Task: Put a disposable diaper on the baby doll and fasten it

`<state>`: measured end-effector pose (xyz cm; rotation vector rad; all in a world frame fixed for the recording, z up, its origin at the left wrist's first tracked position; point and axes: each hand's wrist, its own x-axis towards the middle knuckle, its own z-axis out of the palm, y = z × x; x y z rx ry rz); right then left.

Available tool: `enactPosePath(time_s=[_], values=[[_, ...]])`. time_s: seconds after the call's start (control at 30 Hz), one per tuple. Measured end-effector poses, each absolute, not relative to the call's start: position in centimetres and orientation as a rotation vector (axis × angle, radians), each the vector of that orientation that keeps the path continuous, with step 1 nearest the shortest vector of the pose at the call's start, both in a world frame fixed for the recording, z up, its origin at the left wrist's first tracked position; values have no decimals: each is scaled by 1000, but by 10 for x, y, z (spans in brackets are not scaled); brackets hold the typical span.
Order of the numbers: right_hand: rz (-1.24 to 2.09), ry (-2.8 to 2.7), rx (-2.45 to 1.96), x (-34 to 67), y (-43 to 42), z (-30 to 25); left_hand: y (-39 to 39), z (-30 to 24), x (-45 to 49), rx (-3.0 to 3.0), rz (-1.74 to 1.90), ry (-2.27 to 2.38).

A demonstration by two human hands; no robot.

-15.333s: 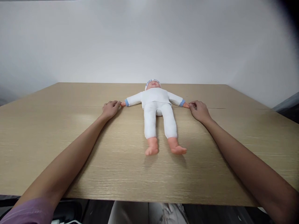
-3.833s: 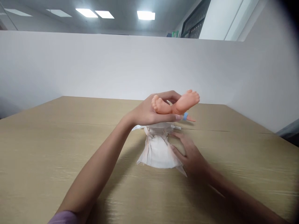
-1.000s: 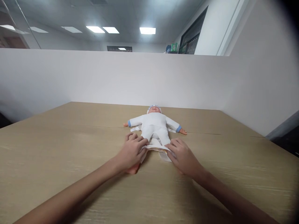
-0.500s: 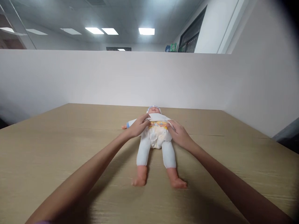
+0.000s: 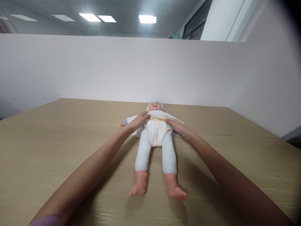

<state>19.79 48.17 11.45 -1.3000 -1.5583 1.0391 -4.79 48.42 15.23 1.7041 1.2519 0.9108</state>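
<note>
A baby doll (image 5: 156,150) in a white suit and cap lies on its back on the wooden table (image 5: 47,141), head away from me, bare feet toward me. A white diaper (image 5: 158,130) with a yellow printed waistband is folded up over its belly. My left hand (image 5: 138,121) presses on the diaper's left waist edge, fingers curled onto it. On the other side, my right hand (image 5: 176,125) holds the right waist edge the same way. The doll's far arm on the right is hidden behind my hand.
A white partition wall (image 5: 94,69) stands along the table's far edge and wraps round the right side. The table's seam runs across at the doll's shoulders. Ceiling lights show above the partition.
Both hands stay at the doll's waist and have spread the diaper flatter over the belly. The view has dropped a little, and the doll's legs reach nearer to me.
</note>
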Motion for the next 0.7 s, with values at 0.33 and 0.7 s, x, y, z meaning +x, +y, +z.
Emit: enactPosePath(time_s=[0.33, 0.7], values=[[1306, -1630, -1231, 204, 412, 125, 438, 147, -74, 1429, 685, 858], [420, -1691, -1515, 240, 378, 107, 426, 174, -85, 1769, 1055, 1183]])
